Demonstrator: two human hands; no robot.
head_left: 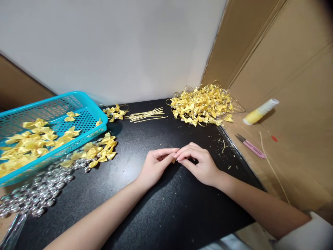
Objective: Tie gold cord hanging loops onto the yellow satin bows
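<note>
- Beads (pixel 39 194), silvery and clear, lie heaped at the far left edge of your black table (pixel 156 215), spilling out from under the basket's near corner.
- Turquoise basket (pixel 85 107) sits above them, tilted, w/ yellow ribbon bows (pixel 28 146) piled in its lower left part and a couple loose ones higher up.
- More loose bows (pixel 100 151) lie on the table just beside the basket's right corner, touching the bead heap.
- Small cluster of finished bows w/ loops (pixel 116 111) rests near the back edge, right of the basket.
- Bundle of thin gold wires (pixel 148 115) lies next to that cluster, roughly parallel, well apart from your hands.
- Your left hand (pixel 156 165) rests on the table at centre, thumb and forefinger pinched together at the tips.
- Small yellow piece (pixel 173 160) sits right between both sets of fingertips; too small to tell exactly what it is, mostly hidden.
- Your right hand (pixel 200 163) meets the left, fingers curled down and narrow, tips pressed onto the same piece.
- Big pile of finished bows (pixel 203 104) sits at the back right corner of the table, against the cardboard.
- Pink-handled snips (pixel 251 146) lie on the cardboard surface (pixel 299 166) right of the table.
- Yellow tube w/ white cap (pixel 260 111) lies on its side farther back on the cardboard.
- Long thin strand (pixel 273 168) trails across the cardboard near the snips.
</note>
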